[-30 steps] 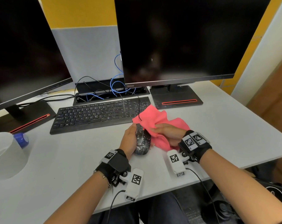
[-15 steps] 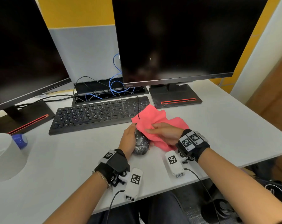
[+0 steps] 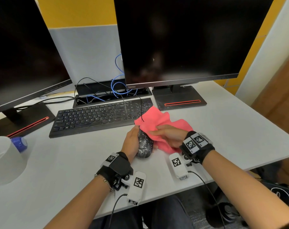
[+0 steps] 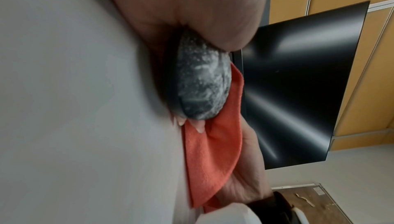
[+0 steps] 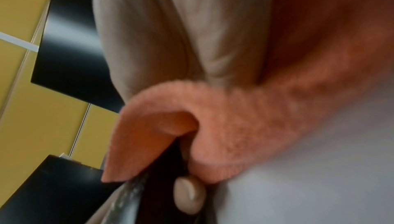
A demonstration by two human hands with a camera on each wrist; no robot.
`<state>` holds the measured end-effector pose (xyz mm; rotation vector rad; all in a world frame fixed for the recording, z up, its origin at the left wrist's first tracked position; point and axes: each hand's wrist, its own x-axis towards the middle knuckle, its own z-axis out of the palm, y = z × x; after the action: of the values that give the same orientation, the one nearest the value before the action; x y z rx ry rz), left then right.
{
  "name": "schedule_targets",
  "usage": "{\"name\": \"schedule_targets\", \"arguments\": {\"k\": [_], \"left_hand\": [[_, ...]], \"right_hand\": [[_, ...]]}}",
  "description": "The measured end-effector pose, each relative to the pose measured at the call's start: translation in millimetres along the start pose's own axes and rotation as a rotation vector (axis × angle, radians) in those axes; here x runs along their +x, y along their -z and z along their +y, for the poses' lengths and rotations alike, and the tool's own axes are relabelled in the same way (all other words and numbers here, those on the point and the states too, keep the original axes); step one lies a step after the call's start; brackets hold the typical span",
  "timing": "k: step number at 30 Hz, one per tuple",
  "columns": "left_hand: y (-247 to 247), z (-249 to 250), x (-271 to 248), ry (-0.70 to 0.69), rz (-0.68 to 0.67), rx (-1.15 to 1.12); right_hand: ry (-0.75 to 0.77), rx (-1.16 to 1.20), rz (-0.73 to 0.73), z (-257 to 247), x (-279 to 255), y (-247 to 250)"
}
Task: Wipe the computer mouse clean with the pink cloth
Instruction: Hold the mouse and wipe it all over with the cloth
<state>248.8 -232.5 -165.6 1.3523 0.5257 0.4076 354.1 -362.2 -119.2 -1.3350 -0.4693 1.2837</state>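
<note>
1. While the left hand cups the near-left flank of the black computer mouse, speckled with white residue, its fingers curl around the far side; two fingertips show beyond the mouse's edge in the left wrist view, against the cloth.
2. Just right of it, the right hand has its fingers closed on a bunch of the soft pink fleecy cloth, which it presses against the mouse's right side.
3. Resting on the pale grey surface, the mouse lies near the front edge, between the two hands, with its thin black cable running away over the cloth.
4. By my judgement, the mouse is light, rigid and smooth, so it would skid under a rub unless braced by its flanks, as the left hand now does; the cable should not be tugged.
5. The cloth looks limp and grippy; a wad under the fingertips should give firmer wiping than a loose flap.
6. White residue covers most of the mouse's top, so the wiping seems far from finished.
7. Farther back lie a black keyboard and two dark monitors.
</note>
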Motion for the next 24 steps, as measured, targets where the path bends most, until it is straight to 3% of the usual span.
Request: {"name": "schedule_targets", "arguments": {"k": [4,19,24], "left_hand": [[3.6,-6.9,5.1,-0.021,0.011,0.055],[3.3,-7.0,6.1,-0.022,0.012,0.072],[2.0,-4.7,4.2,-0.019,0.008,0.078]], "right_hand": [[0.024,-0.015,-0.038,-1.0,-5.1,0.6],[-0.027,-0.054,0.087,-9.5,-1.5,-15.3],[-0.018,0.133,0.142,-3.7,2.2,-4.3]]}}
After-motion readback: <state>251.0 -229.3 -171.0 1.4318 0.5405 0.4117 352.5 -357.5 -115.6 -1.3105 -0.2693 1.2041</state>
